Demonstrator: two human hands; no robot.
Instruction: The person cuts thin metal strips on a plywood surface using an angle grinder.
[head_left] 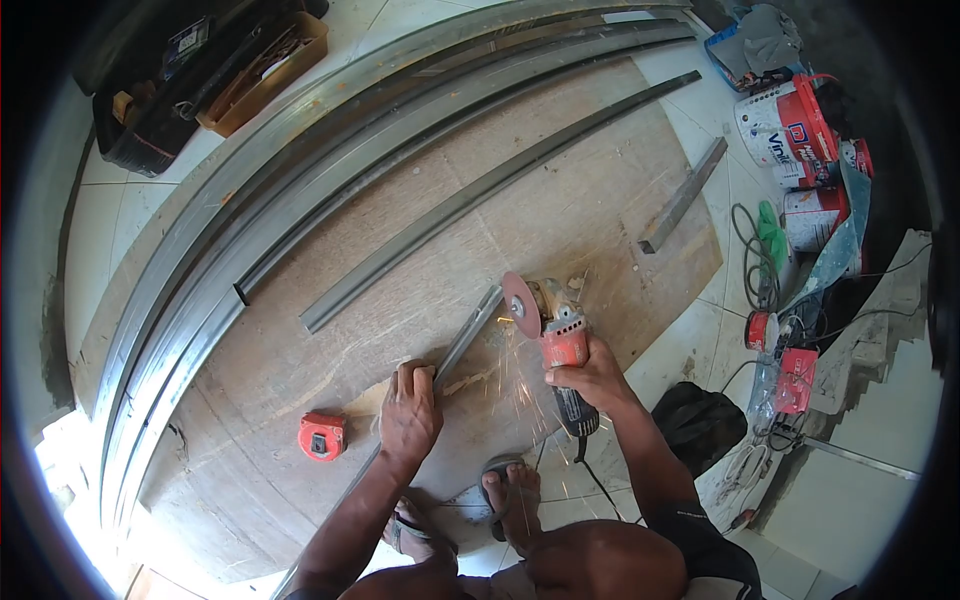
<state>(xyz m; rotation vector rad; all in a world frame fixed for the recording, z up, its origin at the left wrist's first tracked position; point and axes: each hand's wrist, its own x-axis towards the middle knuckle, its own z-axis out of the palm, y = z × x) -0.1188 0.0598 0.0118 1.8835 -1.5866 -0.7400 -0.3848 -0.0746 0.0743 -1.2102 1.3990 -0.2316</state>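
My right hand (590,376) is closed round the red and black body of an angle grinder (566,350). The grinder's reddish disc (521,304) is beside the upper end of a thin metal bar (470,333), and orange sparks spray downward from there. My left hand (410,408) grips that bar lower down, fingers wrapped over it. The bar runs down to the lower left, partly hidden by my left forearm. A red tape measure (322,436) lies on the wooden board (250,450), left of my left hand.
Long metal profiles (270,200) lie along the upper left, with a single one (480,190) nearer. A short tube (684,195) is at the right. Paint buckets (780,130), cables (755,260) and a black bag (698,425) stand right; a toolbox (145,130) is upper left.
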